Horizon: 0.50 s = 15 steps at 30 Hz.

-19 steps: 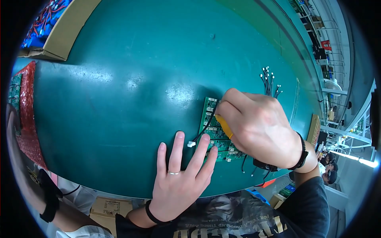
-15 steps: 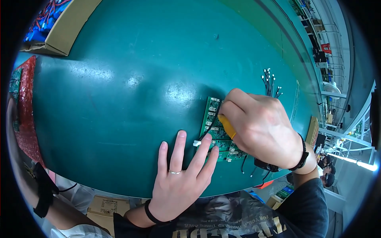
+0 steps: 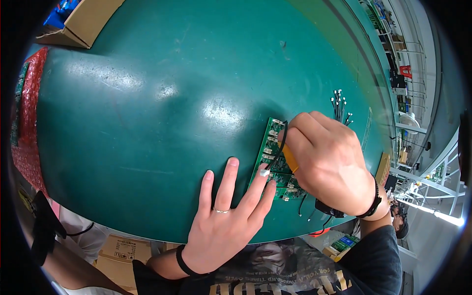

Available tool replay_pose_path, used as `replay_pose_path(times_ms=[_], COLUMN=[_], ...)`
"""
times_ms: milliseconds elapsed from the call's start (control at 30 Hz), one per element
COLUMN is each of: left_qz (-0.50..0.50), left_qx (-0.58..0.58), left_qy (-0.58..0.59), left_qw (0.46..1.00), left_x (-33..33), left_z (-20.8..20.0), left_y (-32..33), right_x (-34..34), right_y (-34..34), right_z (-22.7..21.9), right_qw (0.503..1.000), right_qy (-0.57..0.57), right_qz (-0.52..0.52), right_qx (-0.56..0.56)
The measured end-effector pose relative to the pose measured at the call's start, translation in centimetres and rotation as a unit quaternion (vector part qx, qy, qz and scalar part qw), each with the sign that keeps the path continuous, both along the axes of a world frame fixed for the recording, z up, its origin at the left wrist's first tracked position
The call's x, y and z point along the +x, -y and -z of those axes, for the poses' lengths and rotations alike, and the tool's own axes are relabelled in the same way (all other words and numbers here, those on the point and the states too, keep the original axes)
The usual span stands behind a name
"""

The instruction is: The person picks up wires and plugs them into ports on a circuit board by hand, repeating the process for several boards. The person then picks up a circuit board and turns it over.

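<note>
In the head view, a wide green surface (image 3: pixel 147 147) filled most of the scene, shiny with reflected light, with a metal rack (image 3: pixel 410 81) curving along the right rim. A cardboard box (image 3: pixel 96 22) holding blue items (image 3: pixel 58 15) stood at the upper left, and a sheet of red bubble wrap (image 3: pixel 30 115) lay below it along the left edge, with green boards on its far side. Another person's forearm (image 3: pixel 73 265) came in at the lower left, near a carton (image 3: pixel 123 248) below the surface's edge.

A green circuit-board panel (image 3: pixel 281 180) lay right of centre on the surface, partly hidden by both hands. The left hand (image 3: pixel 227 233) was laid flat with its fingers spread, a ring (image 3: pixel 221 211) on one of them; its two rightmost fingers reached over the panel's left side. The right hand (image 3: pixel 332 164) was over the panel, its fingers curled tightly round a yellow handle (image 3: pixel 290 158); their tips were hidden, so what else they pinched could not be told. A black cable (image 3: pixel 282 146) arced beside them, down to a white connector (image 3: pixel 264 173) at a left fingertip. A bunch of black cables (image 3: pixel 339 105) with white ends lay beyond the right hand.
</note>
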<state>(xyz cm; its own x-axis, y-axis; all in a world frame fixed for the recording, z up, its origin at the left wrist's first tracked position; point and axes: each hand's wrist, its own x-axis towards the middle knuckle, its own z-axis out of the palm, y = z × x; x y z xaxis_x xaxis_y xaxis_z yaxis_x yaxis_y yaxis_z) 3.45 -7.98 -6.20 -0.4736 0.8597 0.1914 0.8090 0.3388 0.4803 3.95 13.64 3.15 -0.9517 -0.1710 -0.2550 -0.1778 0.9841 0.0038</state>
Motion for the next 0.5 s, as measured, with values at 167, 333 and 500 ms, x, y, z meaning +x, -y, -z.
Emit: replay_pose_path(times_ms=[167, 333, 500], left_qz=[0.003, 0.004, -0.004], left_qx=[0.003, -0.001, 0.003], left_qy=[-0.003, -0.001, 0.001], left_qw=[1.0, 1.0, 1.0], left_x=[0.0, 0.2, 0.3], left_z=[0.1, 0.0, 0.2], left_y=[-0.1, -0.1, 0.0], right_x=[0.2, 0.5, 0.6], right_y=[0.5, 1.1, 1.7], right_z=[0.4, 0.8, 1.3], right_qw=[1.0, 0.999, 0.999], right_qy=[-0.012, -0.033, -0.049], right_qz=[0.016, 0.019, 0.016], right_qx=[-0.006, -0.009, 0.002])
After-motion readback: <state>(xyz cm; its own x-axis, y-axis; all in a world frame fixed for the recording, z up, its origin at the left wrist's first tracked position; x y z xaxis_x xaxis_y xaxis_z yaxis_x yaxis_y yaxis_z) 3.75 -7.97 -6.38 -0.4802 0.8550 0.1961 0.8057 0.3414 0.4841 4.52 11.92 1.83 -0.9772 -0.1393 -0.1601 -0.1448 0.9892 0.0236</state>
